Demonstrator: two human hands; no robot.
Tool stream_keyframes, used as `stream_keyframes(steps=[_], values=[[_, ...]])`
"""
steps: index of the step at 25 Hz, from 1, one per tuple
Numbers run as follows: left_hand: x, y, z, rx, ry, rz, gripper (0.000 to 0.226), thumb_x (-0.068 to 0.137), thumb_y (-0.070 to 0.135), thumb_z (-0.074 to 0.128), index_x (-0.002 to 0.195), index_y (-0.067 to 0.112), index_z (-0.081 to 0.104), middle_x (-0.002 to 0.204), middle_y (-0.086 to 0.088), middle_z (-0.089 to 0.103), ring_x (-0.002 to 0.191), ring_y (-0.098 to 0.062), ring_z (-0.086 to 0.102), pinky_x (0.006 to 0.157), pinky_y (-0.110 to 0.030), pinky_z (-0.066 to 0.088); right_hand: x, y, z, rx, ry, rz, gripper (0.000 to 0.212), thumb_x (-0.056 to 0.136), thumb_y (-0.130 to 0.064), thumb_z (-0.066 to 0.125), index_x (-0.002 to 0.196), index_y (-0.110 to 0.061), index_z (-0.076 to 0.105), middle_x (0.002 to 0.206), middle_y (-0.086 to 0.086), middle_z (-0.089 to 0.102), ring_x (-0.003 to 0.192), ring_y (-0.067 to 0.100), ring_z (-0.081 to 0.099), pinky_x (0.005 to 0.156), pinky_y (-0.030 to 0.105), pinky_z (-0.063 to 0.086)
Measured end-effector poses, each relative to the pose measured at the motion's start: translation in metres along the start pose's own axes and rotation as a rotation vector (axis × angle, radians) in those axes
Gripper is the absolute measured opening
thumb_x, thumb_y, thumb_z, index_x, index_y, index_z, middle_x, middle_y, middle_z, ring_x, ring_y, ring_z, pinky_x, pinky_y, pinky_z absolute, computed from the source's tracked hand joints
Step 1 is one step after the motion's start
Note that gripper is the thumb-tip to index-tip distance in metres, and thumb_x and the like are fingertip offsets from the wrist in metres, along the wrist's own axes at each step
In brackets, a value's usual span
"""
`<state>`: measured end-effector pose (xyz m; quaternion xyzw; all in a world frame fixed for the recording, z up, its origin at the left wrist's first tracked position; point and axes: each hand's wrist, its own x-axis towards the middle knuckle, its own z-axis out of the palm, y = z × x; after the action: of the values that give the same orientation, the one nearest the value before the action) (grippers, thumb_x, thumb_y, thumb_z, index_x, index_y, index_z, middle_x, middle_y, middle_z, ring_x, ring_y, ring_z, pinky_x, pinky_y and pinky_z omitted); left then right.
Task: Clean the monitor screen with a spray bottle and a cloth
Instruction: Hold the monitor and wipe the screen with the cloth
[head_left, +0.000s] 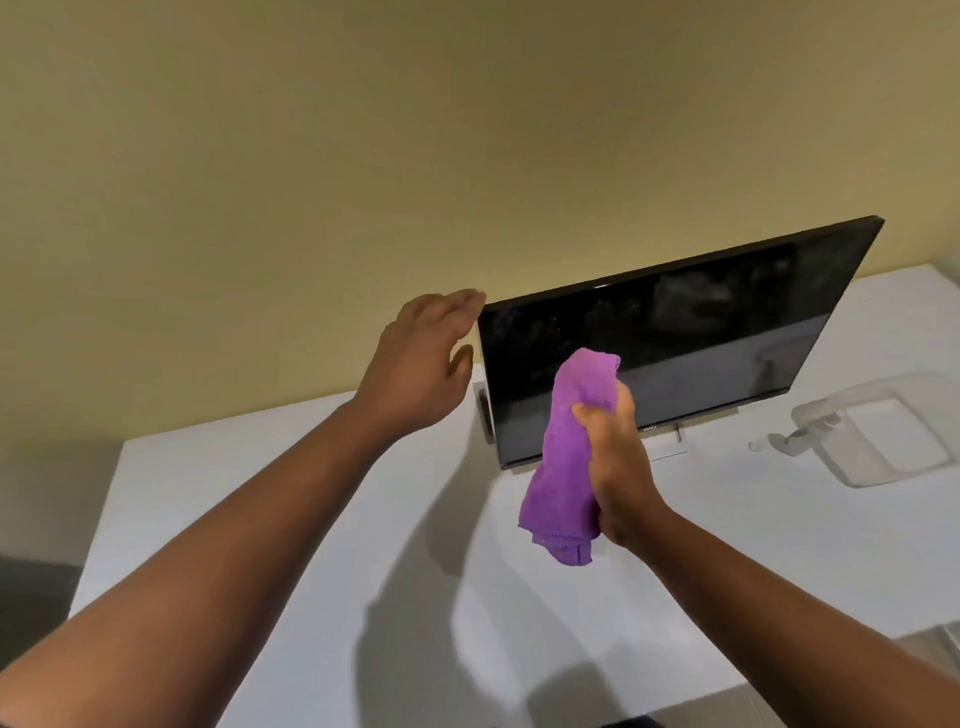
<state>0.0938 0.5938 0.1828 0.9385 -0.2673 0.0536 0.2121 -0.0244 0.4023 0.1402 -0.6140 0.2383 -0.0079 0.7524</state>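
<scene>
Your right hand grips the purple cloth; your left hand reaches, fingers spread, at the monitor.

The right fingers and thumb are curled tight round the bunched cloth — its top pokes up in front of the dark screen, its loose end hangs below your fist. Your left hand is relaxed and apart at the monitor's upper left corner; whether it touches the bezel you cannot tell. Both forearms stretch forward over the white surface. The monitor stands tilted near the surface's far edge — screen black, faintly reflective. The clear spray bottle lies on its side toward the right edge.
</scene>
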Motion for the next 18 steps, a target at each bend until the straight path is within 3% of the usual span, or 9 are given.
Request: stream_keyframes(steps=[3,6,8,10,12,14,18], values=[[0.02,-0.015,-0.002,-0.047,-0.007,0.07,0.046,0.098,0.014,0.059,0.143,0.025,0.059,0.143,0.003,0.063,0.13,-0.03,0.055,0.107,-0.044,0.046,0.003,0.011,0.017,-0.062,0.002,-0.169,0.032,0.101,-0.029,0.052,0.12,-0.053,0.043,0.118,-0.009,0.059,0.104,0.02,0.064,0.078,0.032,0.06],[0.028,-0.021,-0.003,-0.21,-0.001,0.019,0.033,0.101,0.017,0.06,0.132,0.026,0.069,0.134,0.006,0.069,0.126,-0.019,0.061,0.105,-0.033,0.047,0.012,0.026,0.018,-0.2,0.063,-0.346,0.031,0.096,-0.037,0.052,0.123,-0.05,0.047,0.111,-0.02,0.062,0.102,0.011,0.065,0.08,0.028,0.057],[0.032,-0.025,0.0,-0.259,-0.01,0.006,0.029,0.1,0.02,0.062,0.127,0.027,0.071,0.129,0.01,0.07,0.122,-0.014,0.063,0.103,-0.031,0.048,0.026,0.033,0.018,-0.309,0.162,-0.457,0.03,0.098,-0.036,0.053,0.127,-0.042,0.051,0.109,-0.013,0.062,0.099,0.013,0.064,0.081,0.032,0.058],[0.033,-0.028,0.004,-0.327,-0.003,-0.022,0.025,0.1,0.023,0.063,0.122,0.029,0.073,0.12,0.017,0.071,0.112,-0.007,0.066,0.099,-0.029,0.05,0.04,0.031,0.021,-0.384,0.266,-0.512,0.041,0.096,-0.04,0.053,0.136,-0.031,0.05,0.113,-0.006,0.058,0.104,0.013,0.06,0.084,0.033,0.056],[0.033,-0.026,0.011,-0.459,0.019,-0.068,0.021,0.101,0.02,0.064,0.116,0.028,0.075,0.108,0.023,0.071,0.099,-0.001,0.068,0.09,-0.022,0.052,0.052,0.024,0.027,-0.438,0.356,-0.599,0.049,0.095,-0.04,0.053,0.142,-0.027,0.046,0.115,-0.005,0.051,0.106,0.003,0.054,0.083,0.015,0.05],[0.032,-0.022,0.017,-0.611,0.055,-0.115,0.02,0.1,0.015,0.064,0.108,0.03,0.075,0.101,0.024,0.073,0.091,0.004,0.07,0.083,-0.016,0.051,0.061,0.019,0.033,-0.47,0.416,-0.674,0.053,0.096,-0.033,0.056,0.147,-0.022,0.045,0.115,-0.004,0.045,0.103,-0.003,0.05,0.077,0.006,0.047],[0.03,-0.018,0.02,-0.775,0.075,-0.14,0.032,0.099,0.005,0.065,0.098,0.036,0.072,0.09,0.029,0.075,0.091,0.005,0.071,0.082,-0.012,0.051,0.075,0.022,0.046,-0.522,0.445,-0.751,0.057,0.097,-0.026,0.058,0.151,-0.02,0.041,0.119,-0.006,0.038,0.097,0.003,0.049,0.076,0.015,0.053]])
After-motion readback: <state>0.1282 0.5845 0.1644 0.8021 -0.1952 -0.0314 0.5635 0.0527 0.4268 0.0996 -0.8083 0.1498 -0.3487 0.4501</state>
